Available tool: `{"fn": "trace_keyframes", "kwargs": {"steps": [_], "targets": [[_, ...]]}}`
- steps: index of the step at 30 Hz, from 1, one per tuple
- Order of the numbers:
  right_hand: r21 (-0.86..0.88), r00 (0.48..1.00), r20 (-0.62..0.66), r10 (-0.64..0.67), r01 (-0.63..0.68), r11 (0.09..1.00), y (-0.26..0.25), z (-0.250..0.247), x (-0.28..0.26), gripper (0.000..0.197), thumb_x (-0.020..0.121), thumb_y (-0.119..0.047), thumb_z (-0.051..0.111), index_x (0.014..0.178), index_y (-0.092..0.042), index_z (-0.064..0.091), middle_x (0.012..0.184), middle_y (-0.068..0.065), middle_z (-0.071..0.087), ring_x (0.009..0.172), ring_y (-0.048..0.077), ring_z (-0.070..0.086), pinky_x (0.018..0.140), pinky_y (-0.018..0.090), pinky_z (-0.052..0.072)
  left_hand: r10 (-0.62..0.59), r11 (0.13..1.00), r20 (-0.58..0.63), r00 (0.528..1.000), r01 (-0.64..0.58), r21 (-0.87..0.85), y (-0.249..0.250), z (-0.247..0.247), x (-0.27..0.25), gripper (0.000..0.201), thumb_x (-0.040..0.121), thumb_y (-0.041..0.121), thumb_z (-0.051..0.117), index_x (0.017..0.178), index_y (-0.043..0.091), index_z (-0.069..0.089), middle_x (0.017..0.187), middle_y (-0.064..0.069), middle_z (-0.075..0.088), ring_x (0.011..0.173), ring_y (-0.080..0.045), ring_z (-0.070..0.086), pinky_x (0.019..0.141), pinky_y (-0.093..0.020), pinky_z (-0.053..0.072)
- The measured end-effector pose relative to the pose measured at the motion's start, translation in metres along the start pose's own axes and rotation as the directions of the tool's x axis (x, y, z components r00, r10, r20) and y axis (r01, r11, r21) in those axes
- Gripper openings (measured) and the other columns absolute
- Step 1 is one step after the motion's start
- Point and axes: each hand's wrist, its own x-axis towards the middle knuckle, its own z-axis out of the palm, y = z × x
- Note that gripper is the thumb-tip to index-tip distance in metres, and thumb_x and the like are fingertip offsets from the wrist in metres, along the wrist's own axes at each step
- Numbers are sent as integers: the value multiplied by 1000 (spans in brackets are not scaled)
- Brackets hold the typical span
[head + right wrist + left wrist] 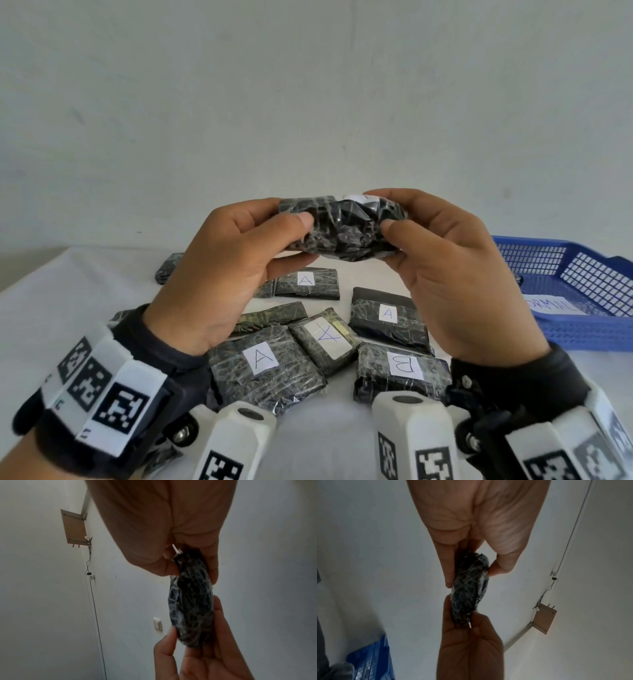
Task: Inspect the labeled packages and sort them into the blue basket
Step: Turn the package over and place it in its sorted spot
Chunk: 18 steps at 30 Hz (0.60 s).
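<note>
Above the pile of dark film-wrapped lettered packages (388, 317) on the white surface (51, 308), the left hand (219, 274) and right hand (455, 270) each pinch an end of one crumpled black plastic-wrapped package (342, 229), apparently inspecting it. The blue plastic mesh basket (582, 294), right of the pile, seems nearly empty; most sorting remains.

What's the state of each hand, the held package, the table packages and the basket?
left hand: pinches held package's left end
right hand: pinches its right end
held package: lifted above table, wrap crumpled, label mostly hidden
table packages: lying flat, A and B labels up
blue basket: on table, contents unclear
</note>
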Motion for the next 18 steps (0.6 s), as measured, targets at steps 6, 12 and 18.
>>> {"fn": "trace_keyframes", "kwargs": {"steps": [6, 12, 18], "targets": [[49, 995, 73, 67, -70, 996, -3, -6, -1, 33, 91, -12, 62, 123, -7, 68, 109, 15, 78, 100, 22, 76, 96, 37, 60, -87, 995, -44, 995, 84, -61, 5, 1, 1, 21, 77, 26, 66, 74, 15, 84, 86, -9, 81, 76, -15, 77, 65, -24, 63], [81, 977, -14, 215, -213, 974, -6, -6, 0, 20, 102, -8, 56, 107, 4, 71, 110, 26, 76, 98, 30, 76, 78, 36, 66, -160, 986, 54, 986, 161, -28, 9, -1, -2, 14, 88, 30, 77, 86, 18, 84, 99, -8, 80, 89, -18, 76, 76, -31, 64], [-1, 986, 42, 161, -161, 987, -2, 0, -2, 31, 88, -24, 70, 113, -5, 74, 111, 17, 78, 110, 33, 73, 105, 42, 55, -111, 994, -38, 993, 111, -20, 2, 2, -1, 22, 71, 25, 74, 87, 12, 82, 99, -16, 79, 83, -20, 76, 68, -27, 63]]}}
